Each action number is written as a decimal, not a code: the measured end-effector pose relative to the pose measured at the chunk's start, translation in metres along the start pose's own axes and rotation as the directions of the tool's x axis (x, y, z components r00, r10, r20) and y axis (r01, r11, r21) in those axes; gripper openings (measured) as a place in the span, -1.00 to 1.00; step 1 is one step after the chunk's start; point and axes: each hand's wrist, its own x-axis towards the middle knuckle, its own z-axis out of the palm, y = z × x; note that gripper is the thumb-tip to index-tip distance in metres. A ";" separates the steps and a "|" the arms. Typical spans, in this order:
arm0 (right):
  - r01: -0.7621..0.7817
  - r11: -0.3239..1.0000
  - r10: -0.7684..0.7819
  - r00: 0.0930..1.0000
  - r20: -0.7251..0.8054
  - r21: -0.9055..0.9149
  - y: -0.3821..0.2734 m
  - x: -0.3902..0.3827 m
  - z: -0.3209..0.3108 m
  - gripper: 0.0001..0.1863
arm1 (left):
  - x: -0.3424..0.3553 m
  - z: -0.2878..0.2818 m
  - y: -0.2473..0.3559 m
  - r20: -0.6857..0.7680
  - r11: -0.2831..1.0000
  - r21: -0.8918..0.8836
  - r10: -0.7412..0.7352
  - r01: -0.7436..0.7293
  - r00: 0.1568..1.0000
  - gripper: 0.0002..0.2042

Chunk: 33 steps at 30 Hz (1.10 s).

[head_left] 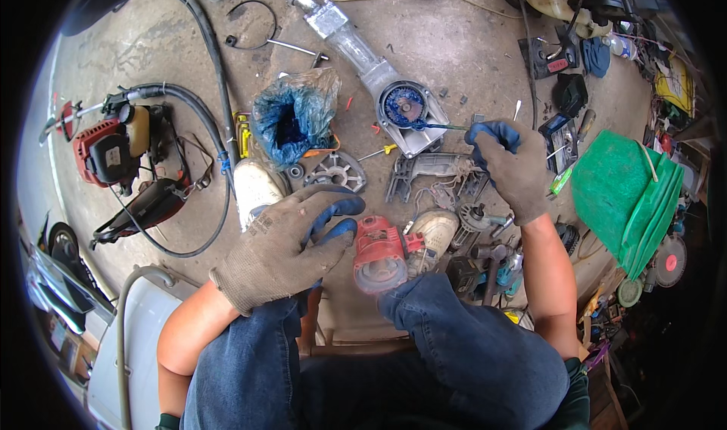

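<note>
the concrete floor (469, 44) is being covered with scattered tool parts, and the person's knees in blue jeans (454, 347) are being seen at the lower edge. a green folded sheet (625, 195) is lying at the right, and a red engine unit (113, 150) with a black hose is lying at the left. a long grey metal gear housing (379, 74) is lying on the floor ahead, its long axis running from the upper left down to the lower right, with its open round end, filled with blue grease, facing up. a crumpled blue plastic bag (291, 116) is sitting just left of it.

the left hand (291, 248), gloved in grey and blue, is being held palm down above the left knee, its fingers curled and pointing right toward a red motor casing (379, 256); whether it is being touched cannot be told. the right hand (507, 169), gloved alike, is being stretched forward, its fingers clenched around a thin screwdriver (439, 127). the screwdriver is lying almost level, its tip pointing left into the blue grease.
</note>
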 end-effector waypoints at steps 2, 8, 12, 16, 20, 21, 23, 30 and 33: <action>-0.019 0.999 0.020 1.000 -0.016 0.028 -0.001 -0.003 -0.003 -0.79 | 0.000 -0.001 0.001 0.002 1.000 0.001 0.009 -0.009 1.000 -0.67; 0.016 0.986 -0.021 0.999 0.030 0.167 -0.005 -0.007 -0.007 -0.82 | -0.001 0.001 -0.004 0.010 0.998 -0.053 -0.014 0.015 1.000 -0.67; 0.021 0.993 -0.023 1.000 0.011 0.115 -0.005 -0.002 0.002 -0.79 | 0.001 0.003 -0.005 0.001 0.998 -0.062 -0.006 0.006 1.000 -0.62; 0.020 0.999 -0.019 1.000 -0.006 0.026 -0.006 -0.001 0.003 -0.77 | 0.000 0.002 -0.004 -0.009 1.000 -0.012 0.005 -0.005 1.000 -0.61; 0.002 0.999 -0.001 1.000 -0.021 0.033 0.000 -0.002 -0.004 -0.77 | 0.000 0.002 -0.005 -0.009 1.000 -0.008 0.013 -0.013 1.000 -0.62; 0.003 0.998 -0.003 1.000 -0.011 0.062 0.001 -0.002 -0.007 -0.77 | 0.001 0.002 -0.004 0.001 1.000 -0.014 0.010 -0.010 1.000 -0.62; 0.005 0.992 -0.007 1.000 0.014 0.124 0.001 -0.003 -0.010 -0.78 | 0.002 0.000 -0.004 0.017 1.000 -0.022 -0.002 0.003 1.000 -0.62; 0.038 0.997 -0.040 0.999 0.016 0.065 -0.002 -0.003 0.004 -0.78 | 0.003 0.000 0.000 0.033 0.999 -0.035 -0.037 0.038 0.999 -0.61; 0.056 0.998 -0.056 0.998 -0.022 -0.001 -0.003 -0.003 0.005 -0.81 | 0.002 0.002 -0.006 0.005 1.000 0.000 0.007 -0.007 1.000 -0.61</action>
